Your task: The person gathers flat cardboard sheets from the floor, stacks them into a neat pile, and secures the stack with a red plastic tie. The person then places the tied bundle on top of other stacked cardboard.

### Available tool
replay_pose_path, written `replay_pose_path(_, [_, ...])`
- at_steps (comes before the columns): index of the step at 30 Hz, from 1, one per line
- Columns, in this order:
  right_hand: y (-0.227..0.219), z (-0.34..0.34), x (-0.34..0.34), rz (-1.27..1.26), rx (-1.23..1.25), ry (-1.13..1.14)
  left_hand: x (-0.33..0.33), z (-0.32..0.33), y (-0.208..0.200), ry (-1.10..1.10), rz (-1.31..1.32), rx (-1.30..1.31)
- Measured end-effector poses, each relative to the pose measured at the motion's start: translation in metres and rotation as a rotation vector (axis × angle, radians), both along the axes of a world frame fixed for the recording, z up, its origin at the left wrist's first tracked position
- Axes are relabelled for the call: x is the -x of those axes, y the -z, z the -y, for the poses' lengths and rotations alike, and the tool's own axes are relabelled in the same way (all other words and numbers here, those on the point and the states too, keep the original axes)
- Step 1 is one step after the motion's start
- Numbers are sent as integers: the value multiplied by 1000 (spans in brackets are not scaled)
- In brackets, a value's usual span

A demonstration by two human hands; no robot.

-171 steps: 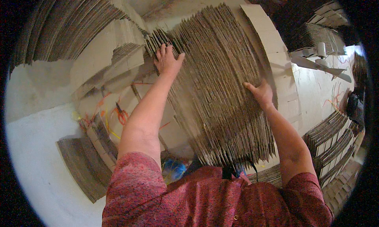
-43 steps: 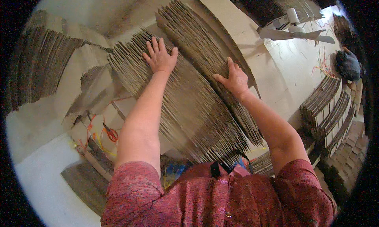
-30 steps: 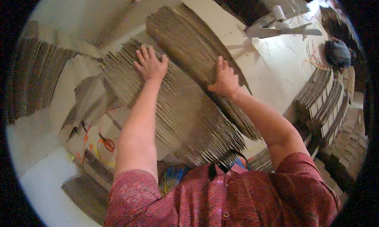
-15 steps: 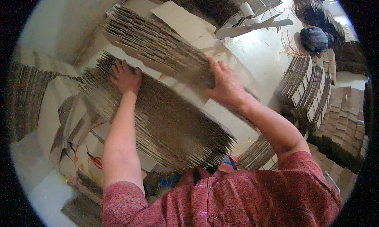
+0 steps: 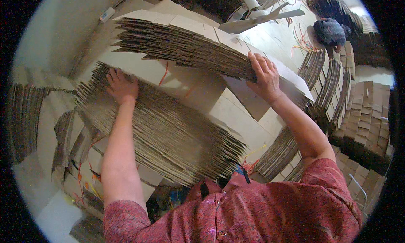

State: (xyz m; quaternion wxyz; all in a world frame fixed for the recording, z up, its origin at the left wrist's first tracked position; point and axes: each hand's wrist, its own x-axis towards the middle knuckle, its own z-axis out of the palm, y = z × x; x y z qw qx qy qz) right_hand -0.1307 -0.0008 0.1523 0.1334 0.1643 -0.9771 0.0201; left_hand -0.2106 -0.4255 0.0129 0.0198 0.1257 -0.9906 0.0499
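Note:
A thick stack of flat brown cardboard sheets [image 5: 181, 129] lies slantwise in front of me, its layered edges facing up. My left hand [image 5: 122, 86] rests on its far left part with the fingers spread. Beyond it, a second bundle of cardboard sheets [image 5: 185, 42] is tilted so that its pale top faces away. My right hand [image 5: 265, 74] grips this bundle near its right end, fingers over the upper edge; the thumb is partly hidden. A gap showing pale cardboard separates the two stacks.
Tied cardboard stacks [image 5: 322, 84] stand to the right, with more piled cardboard [image 5: 367, 112] beyond. A fan [image 5: 257, 17] stands at the back. A person in dark clothing [image 5: 331, 32] bends down at the far right. Upright cardboard [image 5: 27, 116] leans at the far left; orange ties [image 5: 299, 44] lie about.
The far bundle has swung away from me and to the right, with my right hand moving along. The gap between the stacks has widened. My left hand stays on the near stack.

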Motion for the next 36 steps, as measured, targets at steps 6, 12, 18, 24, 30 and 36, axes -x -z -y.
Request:
replay_pose_path(6, [33, -6, 7, -180, -106, -8, -1, 7, 11, 45, -45, 85])
replay_pose_path(12, [46, 6, -5, -170, -64, 12, -3, 5, 8, 76, -77, 61])
replay_pose_path(18, [33, 5, 11, -116, -2, 12, -3, 6, 10, 54, -51, 43])
replay_pose_path(24, [46, 18, 30, -188, -5, 22, -5, 8, 9, 76, -100, -16])
replay_pose_path(30, [74, 44, 26, -301, -37, 117, -3, -2, -4, 61, -77, -17])
replay_pose_path(36, [108, 66, 35, -330, -64, 272, -5, 1, -1, 87, -113, -40])
